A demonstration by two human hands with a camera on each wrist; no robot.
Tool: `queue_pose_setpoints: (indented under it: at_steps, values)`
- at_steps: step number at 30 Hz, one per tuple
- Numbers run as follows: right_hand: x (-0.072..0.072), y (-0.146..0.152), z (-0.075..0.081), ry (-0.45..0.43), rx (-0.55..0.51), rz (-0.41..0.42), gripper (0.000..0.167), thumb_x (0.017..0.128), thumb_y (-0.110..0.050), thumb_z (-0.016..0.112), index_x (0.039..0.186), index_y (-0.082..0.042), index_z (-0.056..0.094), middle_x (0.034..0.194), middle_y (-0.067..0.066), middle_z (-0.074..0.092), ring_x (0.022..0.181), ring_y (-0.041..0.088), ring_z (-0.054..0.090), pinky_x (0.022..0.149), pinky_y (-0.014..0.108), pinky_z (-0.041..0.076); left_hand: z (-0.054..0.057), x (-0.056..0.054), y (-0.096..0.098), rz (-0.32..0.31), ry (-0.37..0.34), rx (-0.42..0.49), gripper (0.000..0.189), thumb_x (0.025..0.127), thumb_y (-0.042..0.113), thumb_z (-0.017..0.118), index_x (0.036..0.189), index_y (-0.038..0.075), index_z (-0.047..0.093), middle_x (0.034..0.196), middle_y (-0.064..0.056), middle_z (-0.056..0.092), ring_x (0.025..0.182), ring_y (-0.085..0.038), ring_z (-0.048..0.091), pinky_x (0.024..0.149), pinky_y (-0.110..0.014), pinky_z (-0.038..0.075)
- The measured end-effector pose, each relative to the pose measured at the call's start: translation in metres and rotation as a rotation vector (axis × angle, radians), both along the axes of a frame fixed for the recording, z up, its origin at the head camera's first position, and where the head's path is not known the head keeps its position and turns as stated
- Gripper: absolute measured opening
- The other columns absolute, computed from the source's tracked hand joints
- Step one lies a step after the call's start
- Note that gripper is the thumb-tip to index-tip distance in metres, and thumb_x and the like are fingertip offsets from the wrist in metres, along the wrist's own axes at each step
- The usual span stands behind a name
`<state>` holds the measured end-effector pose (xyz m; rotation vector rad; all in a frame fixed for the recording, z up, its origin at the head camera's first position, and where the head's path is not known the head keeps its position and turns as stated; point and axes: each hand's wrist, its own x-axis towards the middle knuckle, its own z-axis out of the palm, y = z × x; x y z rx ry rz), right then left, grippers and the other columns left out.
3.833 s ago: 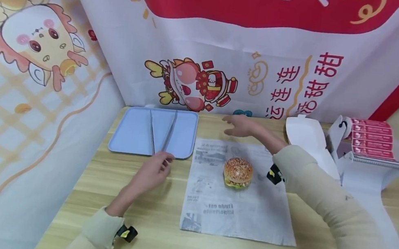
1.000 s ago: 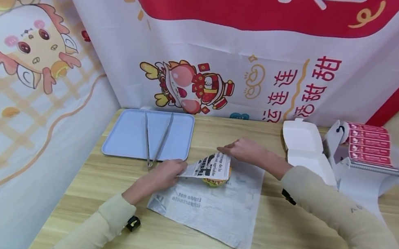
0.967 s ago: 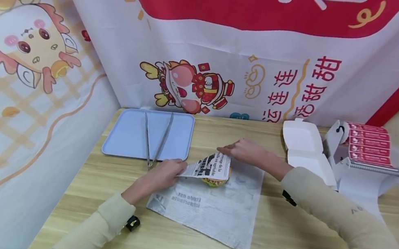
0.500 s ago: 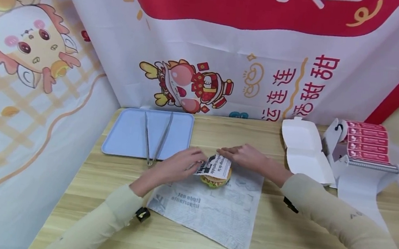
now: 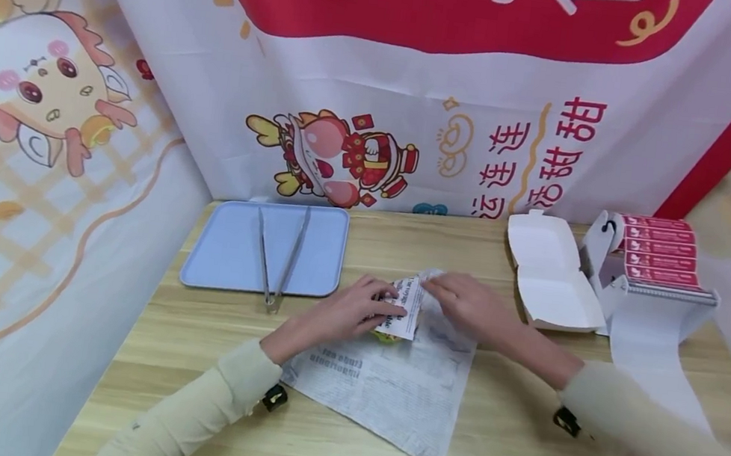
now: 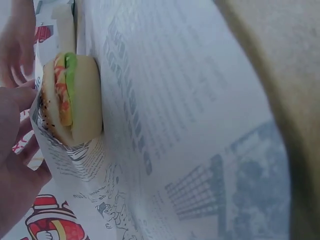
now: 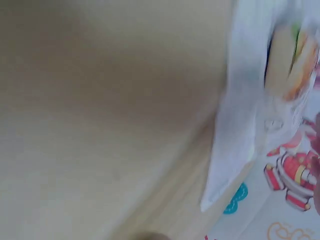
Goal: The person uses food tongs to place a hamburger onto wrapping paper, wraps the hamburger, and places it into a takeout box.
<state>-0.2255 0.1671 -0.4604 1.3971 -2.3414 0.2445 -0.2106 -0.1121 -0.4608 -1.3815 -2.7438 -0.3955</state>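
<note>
A sesame burger (image 5: 387, 338) sits on a sheet of newsprint wrapping paper (image 5: 386, 403), its far corner folded over the bun. My left hand (image 5: 352, 309) spreads its fingers over this fold, pressing it against the bun. In the left wrist view the burger (image 6: 85, 100) shows its lettuce and filling, with the paper around its top and the left fingers (image 6: 30, 150) against the paper. Just right of the fold is my right hand (image 5: 474, 308), blurred, fingertips at the paper's upper right; I cannot tell whether they pinch it.
At the back left lies a blue tray (image 5: 222, 242), with metal tongs (image 5: 265, 254) resting across its front edge. An open white takeaway box (image 5: 556, 280) stands at the back right, beside a dispenser with a red label roll (image 5: 661, 250). A printed banner hangs behind.
The paper's far corner has been folded over the burger. The left hand has moved right from the fold's left end onto its top; the right hand has shifted right, off the fold's far edge.
</note>
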Motion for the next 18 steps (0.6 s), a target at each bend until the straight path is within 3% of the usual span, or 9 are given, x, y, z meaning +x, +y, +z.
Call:
queue_pose_setpoints:
  at_steps: [3, 6, 10, 14, 18]
  values:
    - [0.037, 0.013, -0.005, -0.040, 0.049, 0.091, 0.046, 0.080, -0.001, 0.068, 0.126, -0.008, 0.066, 0.119, 0.009, 0.069, 0.110, 0.024, 0.066, 0.093, 0.041, 0.057, -0.001, 0.001, 0.002, -0.017, 0.039, 0.000, 0.034, 0.099, 0.021, 0.061, 0.133, 0.026, 0.065, 0.135, 0.001, 0.059, 0.124, -0.015, 0.051, 0.101, -0.030, 0.050]
    - [0.069, 0.021, -0.017, -0.214, 0.225, 0.148, 0.062, 0.083, -0.005, 0.066, 0.142, -0.022, 0.054, 0.139, 0.005, 0.060, 0.126, 0.023, 0.058, 0.098, 0.046, 0.054, -0.001, 0.003, 0.000, -0.028, 0.048, -0.002, 0.034, 0.098, 0.019, 0.063, 0.131, 0.025, 0.066, 0.131, 0.004, 0.061, 0.120, -0.012, 0.052, 0.099, -0.028, 0.050]
    - [0.089, 0.027, -0.025, -0.376, 0.351, 0.155, 0.074, 0.091, -0.007, 0.062, 0.153, -0.037, 0.036, 0.155, 0.003, 0.045, 0.140, 0.024, 0.046, 0.102, 0.053, 0.049, -0.001, 0.004, 0.000, -0.062, 0.111, -0.039, 0.035, 0.096, 0.019, 0.066, 0.130, 0.028, 0.067, 0.130, 0.004, 0.061, 0.119, -0.013, 0.052, 0.100, -0.028, 0.049]
    - [0.090, 0.025, -0.028, -0.313, 0.328, 0.169, 0.072, 0.090, -0.007, 0.062, 0.152, -0.034, 0.039, 0.151, 0.003, 0.049, 0.138, 0.023, 0.050, 0.103, 0.051, 0.048, 0.001, 0.004, 0.001, -0.095, 0.158, -0.071, 0.033, 0.097, 0.022, 0.065, 0.128, 0.033, 0.068, 0.129, 0.002, 0.061, 0.115, -0.015, 0.052, 0.096, -0.029, 0.050]
    - [0.088, 0.020, -0.034, -0.136, 0.288, 0.208, 0.056, 0.091, -0.012, 0.063, 0.144, -0.026, 0.053, 0.140, 0.003, 0.060, 0.127, 0.020, 0.059, 0.099, 0.042, 0.052, -0.001, 0.003, 0.000, -0.101, 0.144, -0.069, 0.030, 0.098, 0.027, 0.064, 0.127, 0.034, 0.069, 0.127, 0.003, 0.060, 0.112, -0.015, 0.050, 0.093, -0.029, 0.050]
